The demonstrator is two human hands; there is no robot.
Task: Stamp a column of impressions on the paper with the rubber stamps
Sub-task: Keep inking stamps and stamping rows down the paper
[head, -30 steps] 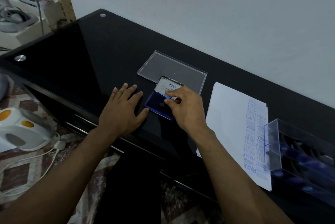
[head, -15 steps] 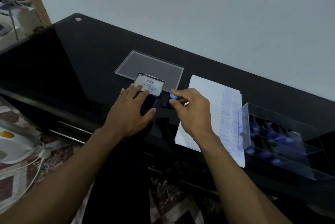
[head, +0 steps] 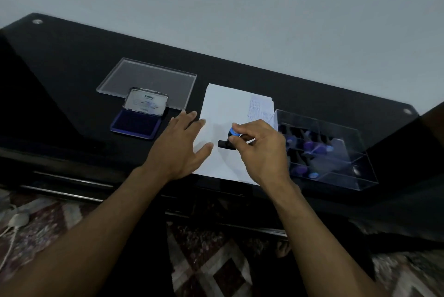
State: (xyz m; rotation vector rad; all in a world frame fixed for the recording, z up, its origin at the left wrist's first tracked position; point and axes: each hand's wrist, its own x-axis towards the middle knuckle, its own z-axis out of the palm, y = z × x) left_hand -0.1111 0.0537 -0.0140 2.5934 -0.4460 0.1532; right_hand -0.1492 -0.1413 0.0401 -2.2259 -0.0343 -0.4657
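Black glass table [head: 72, 61] against a pale wall. White paper [head: 225, 114], near the front edge at centre, several sheets stacked to judge by the stepped far corner; faint blue impressions [head: 258, 106] in columns toward its far right part, wording too blurred to read. Right hand [head: 262, 150], over the paper's right half, fingers and thumb curled round a rubber stamp [head: 228, 139]: blue round knob on top, black block below, block low over the blank middle of the sheet, contact with the paper not certain from this angle. Left hand [head: 182, 147], fingers straight and spread, grasping nothing, lying across the paper's left edge with fingertips and thumb on the sheet and the heel over the dark table. Ink pad [head: 138, 121], left of the paper and apart from it, lid [head: 145, 102] raised at the back, blue pad exposed. Clear flat lid or tray [head: 153, 78], behind the ink pad and partly covered by it. Clear plastic box [head: 336, 152], just right of the paper, its near corner overlapping the sheet's right edge, divided into rows and holding more stamps [head: 310, 146] with blue and purple knobs. Patterned floor below the table edge; white cable [head: 9, 231] at lower left.
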